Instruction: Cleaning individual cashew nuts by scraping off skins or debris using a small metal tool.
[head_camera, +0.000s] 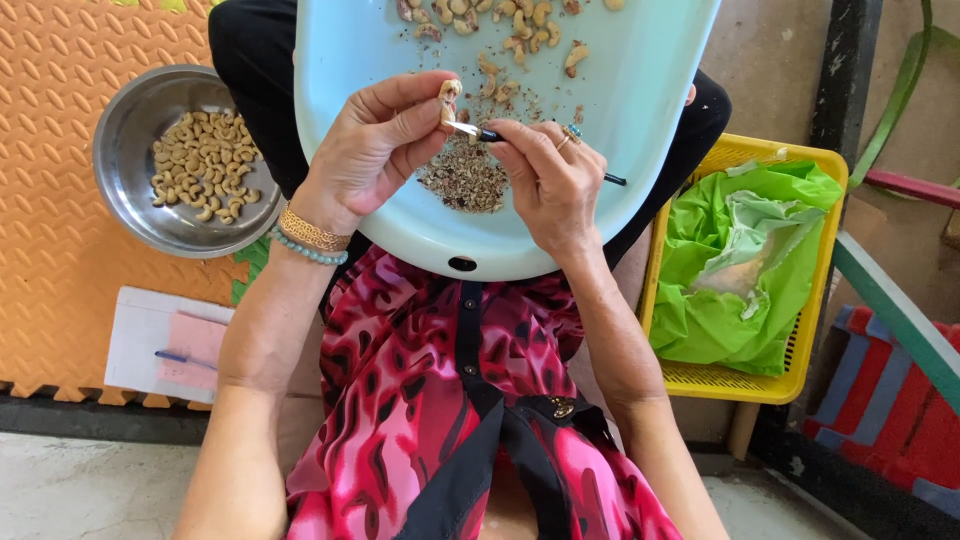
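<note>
**Cashew pinched, blade at its skin**

Left hand (375, 150) closed in a tight grip on a single cashew (450, 92), thumb and fingertips pinching it above a pale blue tray (640, 90). Right hand (550, 180) closed around a small knife (480, 133), dark handle poking out past the knuckles, blade tip touching the nut; possibly under the skin, too small to tell. Directly below the grip, a heap of brown peelings (466, 180) on the tray. Beyond the grip, unpeeled cashews (510, 25) scattered at the tray's far end. Left of the grip, a steel bowl (130, 190) holding peeled cashews (203, 165). Right of it, a yellow basket (800, 370) lined with a green bag (720, 320).
</note>
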